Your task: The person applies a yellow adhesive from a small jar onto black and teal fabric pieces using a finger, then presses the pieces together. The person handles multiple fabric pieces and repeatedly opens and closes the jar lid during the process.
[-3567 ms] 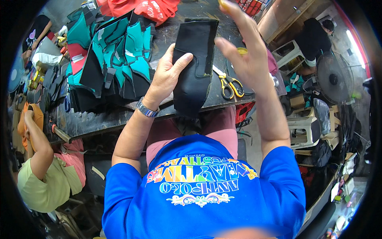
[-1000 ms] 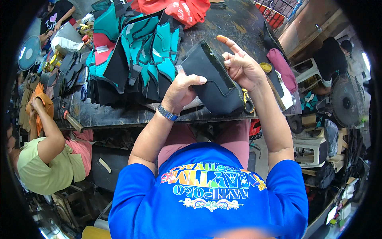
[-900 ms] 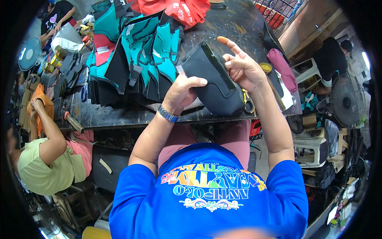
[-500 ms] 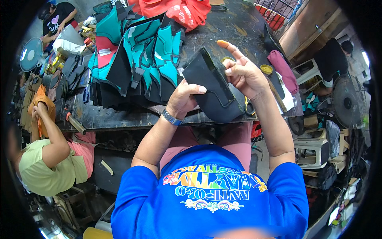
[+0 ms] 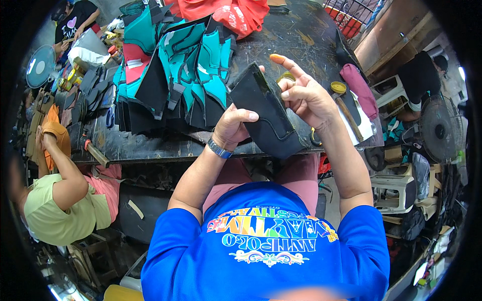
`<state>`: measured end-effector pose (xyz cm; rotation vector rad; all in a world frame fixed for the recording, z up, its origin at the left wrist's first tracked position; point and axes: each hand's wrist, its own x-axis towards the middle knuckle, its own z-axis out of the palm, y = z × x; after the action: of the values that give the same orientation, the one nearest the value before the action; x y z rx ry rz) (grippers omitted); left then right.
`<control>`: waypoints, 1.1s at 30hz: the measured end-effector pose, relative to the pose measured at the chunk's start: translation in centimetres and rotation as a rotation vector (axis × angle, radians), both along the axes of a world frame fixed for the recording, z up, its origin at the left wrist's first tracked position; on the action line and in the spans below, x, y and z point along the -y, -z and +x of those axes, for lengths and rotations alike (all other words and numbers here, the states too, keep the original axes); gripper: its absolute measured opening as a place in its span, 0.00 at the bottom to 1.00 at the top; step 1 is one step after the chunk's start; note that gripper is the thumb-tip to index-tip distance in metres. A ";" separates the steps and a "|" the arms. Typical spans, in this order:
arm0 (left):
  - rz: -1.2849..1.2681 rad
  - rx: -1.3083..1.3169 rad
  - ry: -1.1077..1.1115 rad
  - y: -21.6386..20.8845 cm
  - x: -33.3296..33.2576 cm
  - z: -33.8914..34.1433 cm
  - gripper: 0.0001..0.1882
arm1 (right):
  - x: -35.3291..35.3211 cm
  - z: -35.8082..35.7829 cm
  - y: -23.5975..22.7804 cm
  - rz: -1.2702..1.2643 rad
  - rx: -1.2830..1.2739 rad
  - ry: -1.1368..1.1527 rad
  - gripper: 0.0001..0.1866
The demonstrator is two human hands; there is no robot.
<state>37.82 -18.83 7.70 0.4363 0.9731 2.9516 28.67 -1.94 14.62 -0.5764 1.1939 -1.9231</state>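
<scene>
A black leather-like piece (image 5: 263, 113), with a stitched curved line and one folded edge, is held up over the near edge of the table. My left hand (image 5: 235, 124) grips its left side, thumb on top and fingers underneath. At its upper right edge, the thumb and curled fingers of my right hand (image 5: 306, 95) pinch the border. The right index finger stretches out, its tip coated orange-brown. Just behind that hand stands a small yellow-rimmed tin (image 5: 286, 76), partly covered. Scissors with a yellow handle (image 5: 315, 137) are mostly hidden under the right forearm.
Teal-and-black cut pieces (image 5: 175, 70) are heaped at left on the dark table (image 5: 296, 25), near a red plastic bag (image 5: 226, 15). A yellow tin (image 5: 338, 88), a wooden-handled tool (image 5: 350, 119) and a maroon roll (image 5: 359, 90) lie right. A co-worker (image 5: 65, 200) handles an orange piece at left.
The black piece has tilted slightly and dropped a little. My right thumb has shifted left along its edge, and the extended index finger has moved slightly.
</scene>
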 end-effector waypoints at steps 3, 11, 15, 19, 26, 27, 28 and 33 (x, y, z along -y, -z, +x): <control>0.024 -0.072 0.043 0.4 0.3 0.1 0.52 | 0.0 0.1 0.1 -0.007 -0.004 0.008 0.46; 0.054 -0.023 0.051 1.3 0.4 0.1 0.50 | 0.0 0.4 -0.1 -0.001 0.007 0.017 0.44; 0.064 -0.052 0.025 1.3 0.1 -0.1 0.52 | 0.0 0.6 0.0 0.003 -0.007 0.007 0.47; 0.055 -0.005 -0.008 1.4 -0.1 -0.3 0.55 | 0.1 0.9 -0.1 0.026 -0.025 0.016 0.46; 0.207 -0.003 0.033 2.1 -0.8 -0.2 0.52 | 0.4 2.1 -0.4 0.049 -0.080 0.051 0.45; 0.230 0.000 0.033 2.3 -0.9 -0.2 0.52 | 0.5 2.2 -0.4 0.038 -0.086 0.049 0.45; 0.217 -0.002 0.034 2.6 -0.8 -0.2 0.51 | 0.5 2.3 -0.4 0.049 -0.088 0.059 0.45; 0.244 0.064 0.143 4.0 0.1 -0.4 0.49 | 0.5 1.8 -0.6 0.040 -0.071 0.052 0.44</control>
<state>37.40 -18.89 3.70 0.3924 0.5515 2.9412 30.44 -2.46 15.24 -0.6018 1.3006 -1.9312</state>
